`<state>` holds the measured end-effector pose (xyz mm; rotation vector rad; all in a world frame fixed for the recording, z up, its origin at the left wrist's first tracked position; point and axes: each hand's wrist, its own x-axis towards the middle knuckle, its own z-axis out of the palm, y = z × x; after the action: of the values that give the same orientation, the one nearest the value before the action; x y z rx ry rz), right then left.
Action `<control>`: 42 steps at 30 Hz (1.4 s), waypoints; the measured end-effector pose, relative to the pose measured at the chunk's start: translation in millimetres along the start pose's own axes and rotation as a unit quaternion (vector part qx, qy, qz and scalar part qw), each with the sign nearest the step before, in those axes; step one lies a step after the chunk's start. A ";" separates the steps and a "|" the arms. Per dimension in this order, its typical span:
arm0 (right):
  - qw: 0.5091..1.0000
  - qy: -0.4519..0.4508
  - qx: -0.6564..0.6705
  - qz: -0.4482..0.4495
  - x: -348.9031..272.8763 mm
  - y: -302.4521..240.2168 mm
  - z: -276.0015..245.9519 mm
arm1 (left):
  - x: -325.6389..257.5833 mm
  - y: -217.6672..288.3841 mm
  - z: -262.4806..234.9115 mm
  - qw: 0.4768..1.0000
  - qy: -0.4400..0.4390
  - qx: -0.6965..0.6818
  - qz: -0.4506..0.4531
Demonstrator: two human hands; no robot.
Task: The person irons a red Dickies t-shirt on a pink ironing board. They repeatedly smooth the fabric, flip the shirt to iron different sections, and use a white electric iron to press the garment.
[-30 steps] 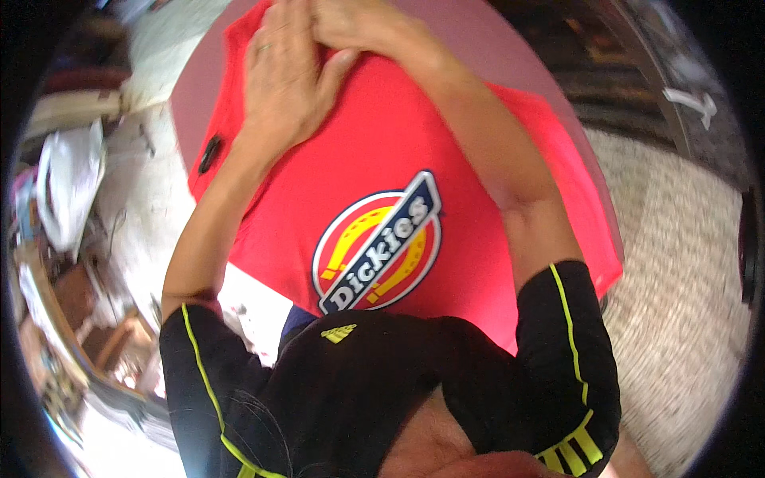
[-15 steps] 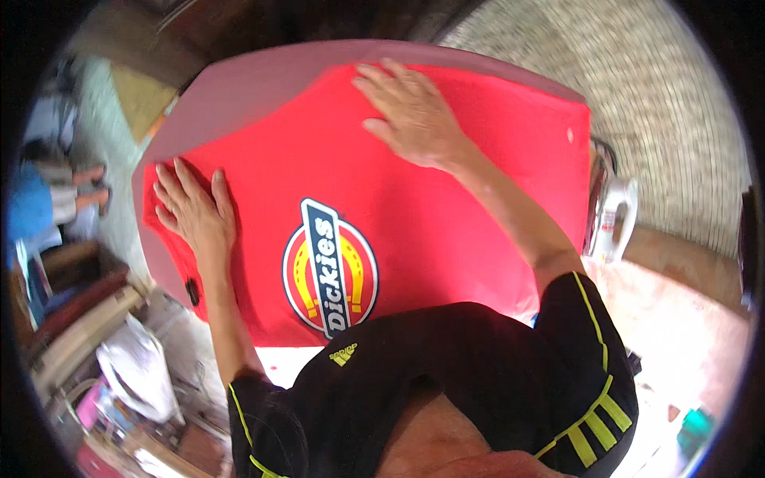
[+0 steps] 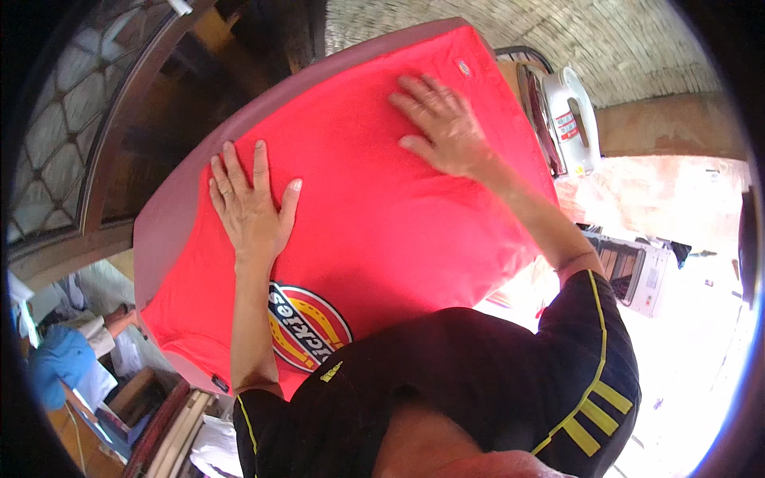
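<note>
A red T-shirt (image 3: 374,215) with a round yellow, red and blue printed emblem (image 3: 307,325) lies spread over a pinkish ironing board (image 3: 163,231). My left hand (image 3: 251,203) rests flat on the shirt near the board's left side, fingers spread. Further right, my right hand (image 3: 442,127) presses flat on the cloth toward the board's far end, fingers spread too. Neither hand grips anything. My black shirt with yellow stripes fills the lower part of the view.
A white iron (image 3: 566,115) stands on a rest at the board's right end. Behind the board are a dark wooden door with leaded glass (image 3: 72,127) and a brick-patterned floor (image 3: 558,40). A white appliance (image 3: 637,275) sits at the right; clutter and blue cloth (image 3: 60,358) lie lower left.
The view has swung round, so the board now lies differently in the picture. Both hands have slid apart across the shirt from being together at one end, and stay flat on it.
</note>
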<state>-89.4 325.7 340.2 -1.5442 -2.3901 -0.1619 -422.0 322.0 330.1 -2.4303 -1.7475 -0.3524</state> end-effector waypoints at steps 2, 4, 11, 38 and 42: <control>0.998 0.000 -0.045 0.040 -6.2 47.2 -2.0 | 0.4 0.1 1.1 1.000 0.000 0.003 0.008; 0.997 0.038 -0.050 0.040 8.6 86.1 8.9 | -1.0 0.5 -1.3 1.000 0.001 0.012 0.009; 0.979 0.078 -0.053 0.179 52.4 108.6 20.7 | 5.9 10.5 15.9 0.998 -0.002 0.057 -0.009; 0.977 0.149 0.034 0.147 -158.6 201.0 -119.3 | 107.3 173.6 52.4 0.992 0.034 -0.010 0.118; 0.893 0.041 0.332 0.300 -141.4 231.6 -105.0 | 109.2 175.2 51.8 0.993 0.026 -0.008 0.118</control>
<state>193.5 273.1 383.1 -1.7475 -1.5292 0.6368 -217.3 378.0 314.4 -2.5776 -1.4216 -0.3976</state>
